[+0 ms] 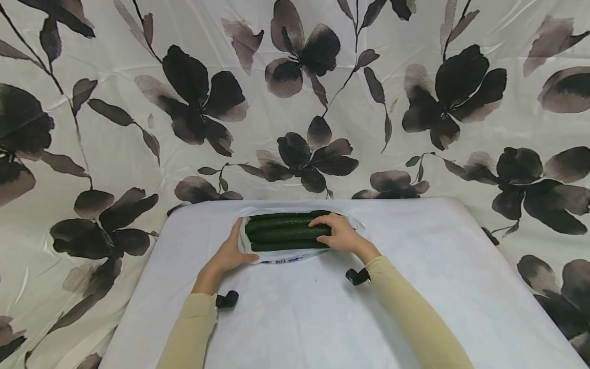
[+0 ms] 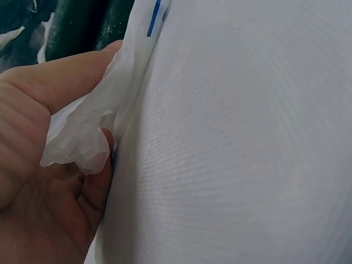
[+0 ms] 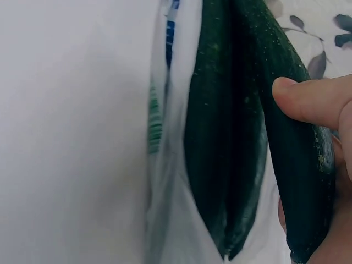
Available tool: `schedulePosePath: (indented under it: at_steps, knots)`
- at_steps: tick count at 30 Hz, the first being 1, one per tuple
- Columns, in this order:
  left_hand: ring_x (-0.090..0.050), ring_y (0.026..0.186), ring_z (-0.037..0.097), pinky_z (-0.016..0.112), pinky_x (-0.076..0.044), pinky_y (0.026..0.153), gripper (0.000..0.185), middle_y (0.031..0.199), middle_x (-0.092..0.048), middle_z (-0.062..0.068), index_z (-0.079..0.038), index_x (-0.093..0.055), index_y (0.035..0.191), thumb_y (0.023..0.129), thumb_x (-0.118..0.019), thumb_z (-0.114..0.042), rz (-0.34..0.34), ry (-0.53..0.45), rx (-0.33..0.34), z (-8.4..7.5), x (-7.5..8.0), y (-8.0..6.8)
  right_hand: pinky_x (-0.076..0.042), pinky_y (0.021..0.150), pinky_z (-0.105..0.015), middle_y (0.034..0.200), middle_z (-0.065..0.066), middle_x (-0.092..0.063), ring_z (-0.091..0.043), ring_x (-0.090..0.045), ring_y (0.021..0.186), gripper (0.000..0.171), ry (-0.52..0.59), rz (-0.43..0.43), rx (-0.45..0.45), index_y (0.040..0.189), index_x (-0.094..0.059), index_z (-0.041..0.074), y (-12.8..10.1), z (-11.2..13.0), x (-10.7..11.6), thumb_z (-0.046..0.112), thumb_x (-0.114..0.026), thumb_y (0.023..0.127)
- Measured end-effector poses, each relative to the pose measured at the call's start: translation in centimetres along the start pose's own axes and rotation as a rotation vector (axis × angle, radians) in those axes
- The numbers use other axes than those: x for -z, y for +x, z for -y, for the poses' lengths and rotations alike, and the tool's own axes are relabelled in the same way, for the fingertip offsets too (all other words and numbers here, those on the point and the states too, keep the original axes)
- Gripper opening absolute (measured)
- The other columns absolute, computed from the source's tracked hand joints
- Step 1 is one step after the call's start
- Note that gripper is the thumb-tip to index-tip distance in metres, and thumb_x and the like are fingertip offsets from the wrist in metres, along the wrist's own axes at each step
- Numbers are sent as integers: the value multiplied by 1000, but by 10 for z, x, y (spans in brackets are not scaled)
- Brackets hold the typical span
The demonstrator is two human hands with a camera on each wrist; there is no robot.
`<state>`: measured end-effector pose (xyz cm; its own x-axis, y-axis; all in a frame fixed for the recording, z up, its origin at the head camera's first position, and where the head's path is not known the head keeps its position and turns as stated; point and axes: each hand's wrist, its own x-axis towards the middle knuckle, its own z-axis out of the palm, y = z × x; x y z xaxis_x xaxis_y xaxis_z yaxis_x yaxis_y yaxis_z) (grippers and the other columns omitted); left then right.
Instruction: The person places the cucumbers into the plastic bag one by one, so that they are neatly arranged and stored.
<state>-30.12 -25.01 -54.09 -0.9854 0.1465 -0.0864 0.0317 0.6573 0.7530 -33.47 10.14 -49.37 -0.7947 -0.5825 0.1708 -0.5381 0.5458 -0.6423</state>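
Dark green cucumbers (image 1: 286, 233) (white-bagged).

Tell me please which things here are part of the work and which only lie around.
In use:
- cucumbers, gripped by the right hand
- white plastic bag, its edge pinched by the left hand

Only around:
- white table cover
- flowered cloth backdrop

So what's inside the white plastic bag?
Long dark green cucumbers lie side by side inside the white plastic bag. The right hand grips one, and the left hand pinches the bag's edge. Anything beneath the cucumbers is covered.
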Motion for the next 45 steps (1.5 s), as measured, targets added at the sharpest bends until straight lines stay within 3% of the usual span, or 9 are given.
schedulePosePath:
  at_steps: [7, 14, 23, 30, 38, 45]
  knots:
    - [-24, 138, 49, 61, -23, 108, 129, 156, -16, 27, -19, 8, 156, 71, -88, -30, -8, 7, 1, -2, -1, 0, -40, 73, -37, 116, 3, -60, -18, -43, 80, 39, -29, -9, -40, 121, -65, 23, 2, -3, -7, 9, -76, 85]
    - [-23, 139, 48, 61, -22, 108, 129, 157, -16, 27, -18, 8, 156, 71, -88, -28, -6, 8, 9, -3, -1, -2, -43, 74, -37, 113, 2, -60, -17, -49, 87, 40, -103, 11, -67, 122, -66, 26, 9, 0, -7, 13, -76, 86]
    - [-24, 138, 48, 61, -23, 108, 131, 156, -16, 27, -19, 8, 156, 70, -89, -30, -16, 8, 4, -1, -2, -2, -44, 98, -41, 121, 1, -64, -23, -56, 116, 40, -82, 17, -80, 116, -70, 21, 22, -5, -10, 11, -82, 79]
    - [-23, 139, 47, 60, -22, 109, 131, 158, -15, 24, -21, 8, 156, 69, -89, -32, -21, 15, 9, 3, -4, 0, -42, 100, -42, 116, 0, -66, -24, -56, 112, 37, -88, -62, -62, 110, -72, 16, 22, -7, -17, 10, -84, 76]
    - [-24, 138, 48, 62, -22, 108, 132, 156, -17, 27, -20, 9, 156, 69, -89, -32, -26, 28, 7, 2, 0, -1, -44, 91, -42, 107, 2, -63, -23, -53, 101, 34, -76, -145, -85, 109, -74, 19, 18, -7, -25, 13, -84, 76]
    - [-25, 138, 49, 61, -23, 108, 129, 156, -18, 28, -19, 8, 156, 71, -88, -32, -18, 35, 11, 0, -2, -1, -41, 89, -45, 108, 1, -60, -23, -51, 100, 35, -153, -180, -109, 109, -73, 23, 14, -7, -30, 21, -85, 77]
